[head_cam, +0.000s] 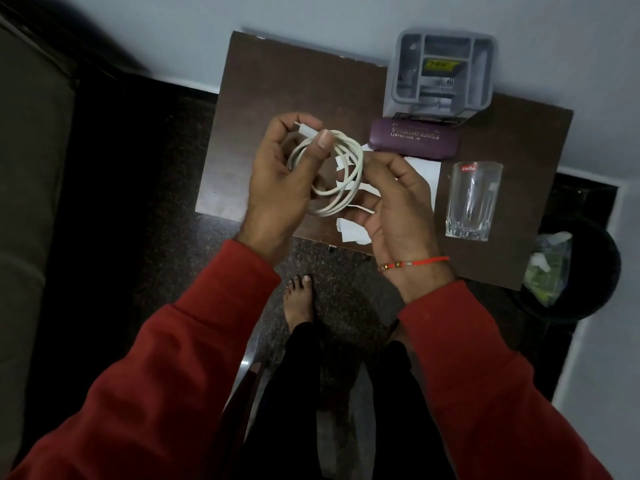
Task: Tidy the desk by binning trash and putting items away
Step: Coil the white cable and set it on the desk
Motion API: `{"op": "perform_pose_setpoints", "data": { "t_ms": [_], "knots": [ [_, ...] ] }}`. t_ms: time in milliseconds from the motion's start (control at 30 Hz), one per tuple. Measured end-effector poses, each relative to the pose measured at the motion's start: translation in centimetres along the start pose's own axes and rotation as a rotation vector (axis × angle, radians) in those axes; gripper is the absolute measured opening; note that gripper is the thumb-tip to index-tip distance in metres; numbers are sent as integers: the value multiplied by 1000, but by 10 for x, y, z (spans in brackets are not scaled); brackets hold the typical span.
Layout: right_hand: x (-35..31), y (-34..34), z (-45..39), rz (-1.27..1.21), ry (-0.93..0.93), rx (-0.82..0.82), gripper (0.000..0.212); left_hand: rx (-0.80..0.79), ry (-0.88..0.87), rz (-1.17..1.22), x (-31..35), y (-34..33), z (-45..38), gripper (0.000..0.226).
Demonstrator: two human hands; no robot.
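While the left hand (277, 178) grips a coiled white cable (332, 171) above the desk (277, 81), the right hand (398, 209) pinches its loops.

Matt wooden desk (277, 74), clear glass tumbler (472, 199) (faceted base), grey plastic organiser (440, 74).

Glass tumbler (472, 200) on the tabletop (294, 81): red label near the rim reading "cello". Purple spectacle case (414, 137) beside it: pale lettering printed upside down from where I stand, seems to read "PRINCE OPTICALS" with a line of digits under it beginning "M", the digits too small to make out surely. Grey organiser (441, 76) at the back edge: yellow sticker inside with dark numerals, blurred, not readable.
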State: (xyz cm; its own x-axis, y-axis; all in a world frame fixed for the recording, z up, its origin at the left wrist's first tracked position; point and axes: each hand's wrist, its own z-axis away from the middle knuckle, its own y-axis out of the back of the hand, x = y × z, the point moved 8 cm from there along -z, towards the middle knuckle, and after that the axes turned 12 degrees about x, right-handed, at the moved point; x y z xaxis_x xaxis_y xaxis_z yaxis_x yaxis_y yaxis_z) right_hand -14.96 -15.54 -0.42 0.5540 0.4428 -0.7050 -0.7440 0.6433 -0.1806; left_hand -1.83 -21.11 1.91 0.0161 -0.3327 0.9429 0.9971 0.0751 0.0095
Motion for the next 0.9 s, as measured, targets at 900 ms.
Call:
{"op": "perform_pose_setpoints", "data": {
  "t_ms": [900],
  "knots": [
    [-14, -3, 2, 388, 140, -209, 6, 86, -32, 13, -6, -2, 14, 22]
  ]
}}
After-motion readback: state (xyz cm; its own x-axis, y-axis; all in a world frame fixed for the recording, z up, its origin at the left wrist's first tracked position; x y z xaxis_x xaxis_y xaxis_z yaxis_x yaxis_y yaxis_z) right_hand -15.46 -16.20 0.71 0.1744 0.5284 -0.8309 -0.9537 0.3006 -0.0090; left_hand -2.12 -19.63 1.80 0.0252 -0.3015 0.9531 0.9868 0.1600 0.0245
